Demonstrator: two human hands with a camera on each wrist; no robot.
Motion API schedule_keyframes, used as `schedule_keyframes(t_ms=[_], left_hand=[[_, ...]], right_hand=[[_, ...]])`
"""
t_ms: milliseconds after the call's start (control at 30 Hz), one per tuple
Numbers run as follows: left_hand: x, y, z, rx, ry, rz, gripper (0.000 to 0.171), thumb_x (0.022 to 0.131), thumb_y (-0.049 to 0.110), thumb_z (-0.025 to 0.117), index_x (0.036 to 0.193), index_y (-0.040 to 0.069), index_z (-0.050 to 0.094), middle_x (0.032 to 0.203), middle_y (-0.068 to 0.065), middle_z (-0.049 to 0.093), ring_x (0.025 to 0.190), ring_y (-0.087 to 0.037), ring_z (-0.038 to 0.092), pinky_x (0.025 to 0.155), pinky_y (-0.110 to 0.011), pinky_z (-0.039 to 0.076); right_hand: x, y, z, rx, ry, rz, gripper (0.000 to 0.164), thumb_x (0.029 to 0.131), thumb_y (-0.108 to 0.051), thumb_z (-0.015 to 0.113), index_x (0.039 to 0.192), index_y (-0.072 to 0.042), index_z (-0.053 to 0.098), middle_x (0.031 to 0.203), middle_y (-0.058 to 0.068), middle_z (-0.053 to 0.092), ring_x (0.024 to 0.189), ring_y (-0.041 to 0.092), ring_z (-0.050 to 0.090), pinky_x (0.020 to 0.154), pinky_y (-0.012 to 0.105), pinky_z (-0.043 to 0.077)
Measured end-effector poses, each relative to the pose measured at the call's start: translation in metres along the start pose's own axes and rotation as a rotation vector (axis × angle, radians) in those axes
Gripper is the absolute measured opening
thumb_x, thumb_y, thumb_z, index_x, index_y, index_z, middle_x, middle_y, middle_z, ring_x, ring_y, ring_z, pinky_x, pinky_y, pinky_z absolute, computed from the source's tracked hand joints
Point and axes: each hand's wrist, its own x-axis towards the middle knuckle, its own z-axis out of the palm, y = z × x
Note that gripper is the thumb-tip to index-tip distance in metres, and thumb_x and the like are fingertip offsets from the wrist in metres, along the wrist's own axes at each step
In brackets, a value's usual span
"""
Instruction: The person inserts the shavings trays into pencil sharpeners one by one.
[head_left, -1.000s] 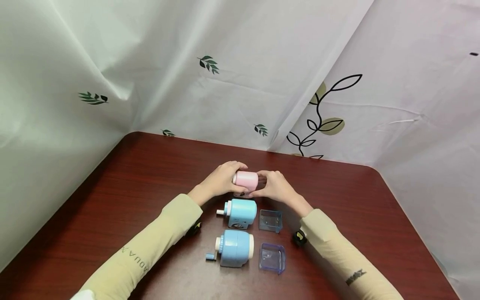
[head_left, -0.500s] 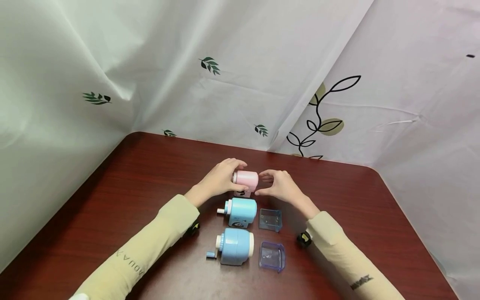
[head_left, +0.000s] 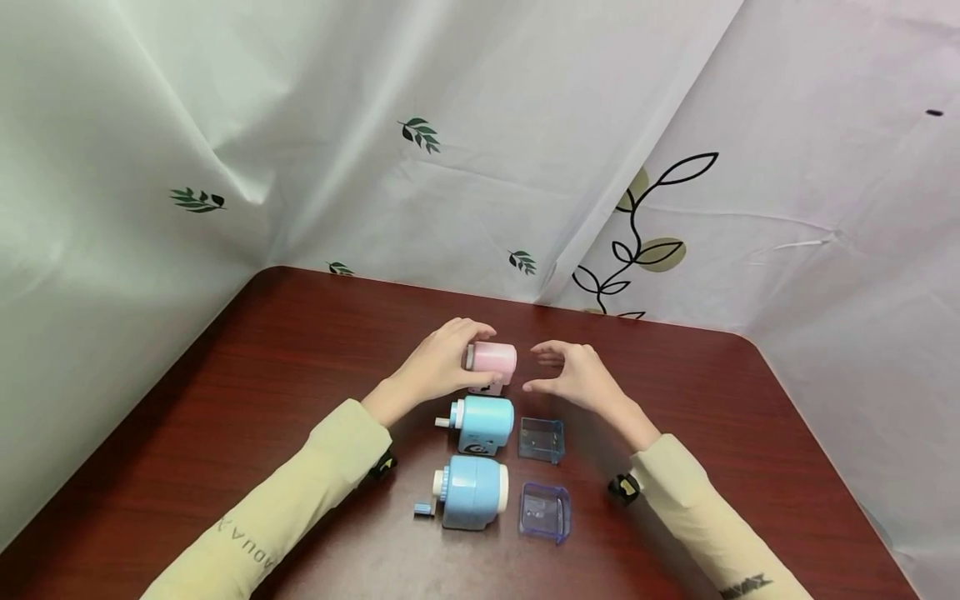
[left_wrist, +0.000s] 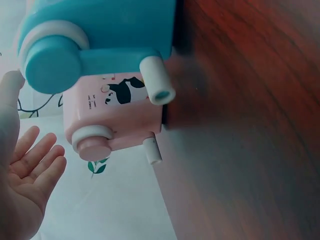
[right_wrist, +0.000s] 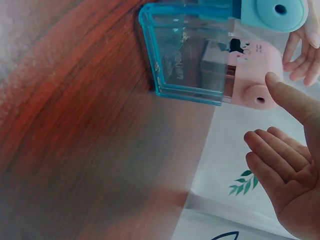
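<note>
A pink crank pencil sharpener (head_left: 493,358) with a panda print stands at the back of the row. My left hand (head_left: 441,360) arches around its crank side, thumb in front and fingers behind; the left wrist view shows these fingers (left_wrist: 37,160) spread and apart from the body. To the right of it, my right hand (head_left: 581,377) hovers with nothing in it, fingers (right_wrist: 275,160) extended. Nearer stands a turquoise pencil sharpener (head_left: 486,421), its crank (left_wrist: 115,62) pointing left. The pink one's pencil hole (right_wrist: 260,100) faces right.
A larger blue pencil sharpener (head_left: 472,492) stands nearest me. Two clear shavings drawers, one blue-tinted (head_left: 542,440) and one purple-tinted (head_left: 545,512), lie right of the blue sharpeners. A white patterned curtain (head_left: 465,183) hangs behind the brown table (head_left: 337,333).
My right hand has drawn away from the pink pencil sharpener to the right, its fingers parting from it. The left hand stays around the sharpener, nearly unmoved.
</note>
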Motion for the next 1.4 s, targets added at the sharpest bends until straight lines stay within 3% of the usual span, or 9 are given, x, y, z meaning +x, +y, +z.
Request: schedule_keyframes(t_ms=[233, 567, 867, 1100, 1400], left_hand=[[-0.003, 0.007, -0.002, 0.022, 0.009, 0.011, 0.058, 0.071, 0.047, 0.071, 0.117, 0.016, 0.054, 0.105, -0.001, 0.056, 0.093, -0.012, 0.046, 0.072, -0.031, 0.047], [-0.013, 0.013, -0.002, 0.018, -0.005, 0.018, 0.059, 0.071, 0.050, 0.071, 0.118, 0.018, 0.054, 0.106, 0.003, 0.056, 0.094, -0.010, 0.047, 0.075, -0.029, 0.047], [-0.023, 0.011, -0.001, 0.023, -0.042, 0.055, 0.063, 0.073, 0.053, 0.068, 0.121, 0.016, 0.053, 0.108, 0.000, 0.056, 0.096, -0.014, 0.049, 0.079, -0.033, 0.047], [-0.030, 0.010, 0.000, 0.009, -0.087, 0.046, 0.061, 0.073, 0.056, 0.066, 0.120, 0.018, 0.053, 0.112, 0.004, 0.055, 0.101, -0.012, 0.049, 0.084, -0.034, 0.045], [-0.037, 0.012, 0.001, -0.011, -0.131, 0.028, 0.067, 0.073, 0.061, 0.063, 0.120, 0.015, 0.052, 0.110, -0.003, 0.056, 0.096, -0.017, 0.050, 0.081, -0.035, 0.046]], right_hand=[[-0.007, -0.004, -0.002, 0.012, 0.015, -0.008, 0.058, 0.066, -0.036, 0.080, 0.112, -0.006, 0.060, 0.106, 0.012, 0.066, 0.096, 0.015, 0.060, 0.081, 0.038, 0.049], [-0.021, -0.005, -0.001, 0.027, 0.014, -0.017, 0.053, 0.066, -0.040, 0.078, 0.109, -0.012, 0.062, 0.104, 0.011, 0.067, 0.094, 0.013, 0.061, 0.078, 0.038, 0.050], [-0.034, -0.006, -0.001, 0.034, -0.005, -0.016, 0.056, 0.066, -0.040, 0.078, 0.109, -0.009, 0.062, 0.104, 0.011, 0.066, 0.094, 0.016, 0.061, 0.079, 0.038, 0.050], [-0.043, -0.004, 0.001, -0.009, -0.026, 0.008, 0.058, 0.066, -0.043, 0.077, 0.110, -0.009, 0.062, 0.106, 0.005, 0.066, 0.097, 0.012, 0.059, 0.082, 0.036, 0.049], [-0.056, 0.000, 0.004, -0.009, -0.039, 0.006, 0.064, 0.066, -0.052, 0.074, 0.112, -0.009, 0.062, 0.107, 0.004, 0.065, 0.097, 0.011, 0.058, 0.082, 0.036, 0.049]])
